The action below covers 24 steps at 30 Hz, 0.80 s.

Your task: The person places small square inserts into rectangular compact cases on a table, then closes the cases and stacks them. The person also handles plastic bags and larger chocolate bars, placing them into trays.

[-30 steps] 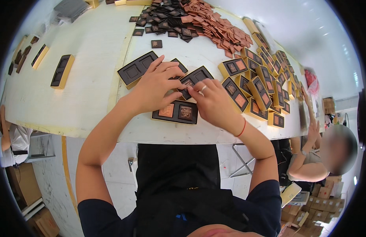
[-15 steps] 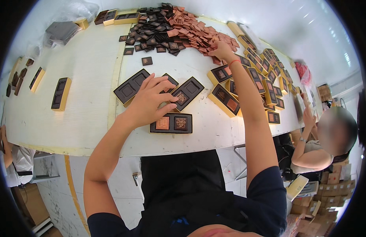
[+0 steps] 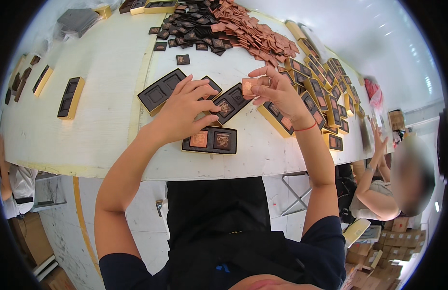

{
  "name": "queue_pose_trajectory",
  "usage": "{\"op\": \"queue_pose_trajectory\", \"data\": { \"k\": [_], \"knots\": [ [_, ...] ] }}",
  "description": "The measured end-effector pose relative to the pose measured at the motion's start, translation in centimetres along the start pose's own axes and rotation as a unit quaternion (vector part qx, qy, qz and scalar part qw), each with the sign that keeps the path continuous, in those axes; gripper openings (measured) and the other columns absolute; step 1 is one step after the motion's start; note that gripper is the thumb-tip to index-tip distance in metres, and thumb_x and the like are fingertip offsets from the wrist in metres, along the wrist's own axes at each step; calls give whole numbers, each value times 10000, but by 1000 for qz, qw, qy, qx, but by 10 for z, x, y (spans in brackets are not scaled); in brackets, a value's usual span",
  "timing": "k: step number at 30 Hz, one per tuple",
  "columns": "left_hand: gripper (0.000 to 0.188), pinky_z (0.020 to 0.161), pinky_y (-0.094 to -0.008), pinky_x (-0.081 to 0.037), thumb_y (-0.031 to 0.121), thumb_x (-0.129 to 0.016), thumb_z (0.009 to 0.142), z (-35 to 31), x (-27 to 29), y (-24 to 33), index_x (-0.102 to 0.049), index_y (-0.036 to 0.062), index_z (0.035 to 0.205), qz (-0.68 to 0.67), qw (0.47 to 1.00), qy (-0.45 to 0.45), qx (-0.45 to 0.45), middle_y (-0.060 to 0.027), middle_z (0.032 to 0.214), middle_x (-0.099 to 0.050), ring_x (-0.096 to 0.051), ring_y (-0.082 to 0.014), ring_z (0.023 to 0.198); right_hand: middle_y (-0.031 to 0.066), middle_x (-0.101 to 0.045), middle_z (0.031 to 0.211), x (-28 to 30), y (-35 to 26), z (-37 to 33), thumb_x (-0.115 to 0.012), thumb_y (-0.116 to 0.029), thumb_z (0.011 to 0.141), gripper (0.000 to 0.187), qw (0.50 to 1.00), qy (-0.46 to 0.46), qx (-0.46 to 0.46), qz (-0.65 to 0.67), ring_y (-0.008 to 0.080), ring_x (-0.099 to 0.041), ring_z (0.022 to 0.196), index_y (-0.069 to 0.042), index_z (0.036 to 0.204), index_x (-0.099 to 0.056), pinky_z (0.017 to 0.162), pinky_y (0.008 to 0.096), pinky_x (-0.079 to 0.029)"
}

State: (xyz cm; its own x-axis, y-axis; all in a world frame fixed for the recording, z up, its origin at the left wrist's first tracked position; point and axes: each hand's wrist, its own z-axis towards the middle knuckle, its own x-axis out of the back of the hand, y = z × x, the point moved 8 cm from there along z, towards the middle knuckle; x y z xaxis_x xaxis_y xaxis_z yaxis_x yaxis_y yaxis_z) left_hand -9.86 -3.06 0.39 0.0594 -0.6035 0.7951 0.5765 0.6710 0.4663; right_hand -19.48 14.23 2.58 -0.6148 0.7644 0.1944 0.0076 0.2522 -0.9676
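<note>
My right hand (image 3: 280,95) pinches a copper-wrapped chocolate square (image 3: 249,87) between thumb and fingers. It holds the square over the far end of a tilted two-compartment box (image 3: 239,94). In the near compartment of that box lies a dark chocolate square (image 3: 225,108). My left hand (image 3: 187,107) is open, its fingers spread over the boxes and a fingertip at the dark square. Under and beside it are an empty dark-lined box (image 3: 158,92) and a partly hidden box (image 3: 211,85). Closest to me, a box (image 3: 185,147) holds one copper and one dark square.
Piles of dark squares (image 3: 190,26) and copper squares (image 3: 253,34) lie at the back. Filled gold-sided boxes (image 3: 325,92) crowd the right. A lone dark square (image 3: 183,59) and an empty box (image 3: 71,98) lie farther left. Another person (image 3: 378,193) sits at right.
My right hand has come back from the copper pile toward me, now with a copper square in it. My left hand has stayed over the boxes.
</note>
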Motion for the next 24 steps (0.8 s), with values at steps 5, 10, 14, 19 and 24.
{"op": "queue_pose_trajectory", "data": {
  "k": [5,10,14,19,24],
  "knots": [
    [195,1203,-504,-211,229,-707,883,2,0,0,-742,138,1052,6,1000,-7,6,-64,1280,-594,-419,-278,1366,63,-698,1010,0,6,-4,-671,-60,911,230,999,0,8,-35,117,-681,882,-8,1126,-607,708,246,-521],
    [200,1203,-506,-212,236,-702,886,2,1,0,-742,140,1057,4,1000,-3,3,-62,1292,-593,-425,-271,1360,69,-703,1002,-4,-15,-11,-677,48,832,170,918,72,286,-264,189,-684,906,-22,986,-695,743,285,-543],
    [198,1204,-509,-213,235,-697,888,0,1,0,-740,144,1059,7,1000,2,1,-55,1294,-595,-431,-264,1353,105,-701,1021,-24,-13,-22,-673,78,789,247,847,92,349,-390,263,-678,953,-38,999,-728,793,335,-566],
    [197,1206,-505,-212,232,-695,888,-1,0,-1,-739,152,1063,14,1000,2,-4,-44,1297,-600,-435,-260,1349,130,-695,1086,-33,0,-33,-571,121,783,367,819,64,360,-442,321,-647,1043,-22,1092,-706,907,389,-531],
    [198,1205,-505,-213,234,-699,886,0,-2,0,-736,150,1062,15,1000,0,-3,-28,1282,-618,-441,-254,1347,130,-685,1090,-18,9,-29,-513,111,785,355,901,75,268,-333,325,-610,1108,-9,1087,-656,949,402,-484]
  ]
}}
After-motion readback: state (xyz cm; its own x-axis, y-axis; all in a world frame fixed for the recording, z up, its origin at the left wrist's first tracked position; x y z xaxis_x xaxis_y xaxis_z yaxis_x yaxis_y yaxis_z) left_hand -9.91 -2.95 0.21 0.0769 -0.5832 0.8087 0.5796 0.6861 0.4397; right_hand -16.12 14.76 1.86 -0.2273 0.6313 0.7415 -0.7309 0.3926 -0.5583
